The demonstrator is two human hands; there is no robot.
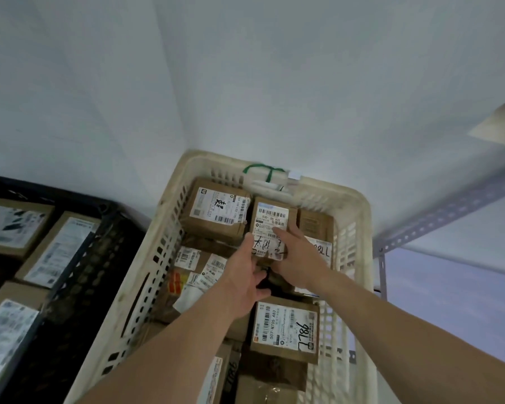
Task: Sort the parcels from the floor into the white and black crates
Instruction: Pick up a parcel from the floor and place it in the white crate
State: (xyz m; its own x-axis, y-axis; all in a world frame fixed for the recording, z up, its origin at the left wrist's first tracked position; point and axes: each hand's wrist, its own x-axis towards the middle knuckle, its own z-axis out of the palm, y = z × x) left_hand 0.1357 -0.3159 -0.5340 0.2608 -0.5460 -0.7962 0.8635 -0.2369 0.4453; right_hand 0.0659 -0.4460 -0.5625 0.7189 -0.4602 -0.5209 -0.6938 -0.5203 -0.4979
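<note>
A small brown cardboard parcel (pixel 270 220) with a white barcode label sits among the boxes at the far end of the white crate (pixel 359 228). Both my hands grip it. My left hand (pixel 245 275) holds its near left edge, and my right hand (pixel 298 255) lies over its right side with fingers on the label. The white crate holds several other labelled parcels, one marked 7786 (pixel 285 328) near me. The black crate (pixel 79 272) stands to the left with several parcels inside.
A white wall corner rises behind the crates. A grey perforated metal shelf frame (pixel 438 217) stands at the right, close to the white crate's far corner. A white packet tied with green cord (pixel 267 174) lies at the crate's back edge.
</note>
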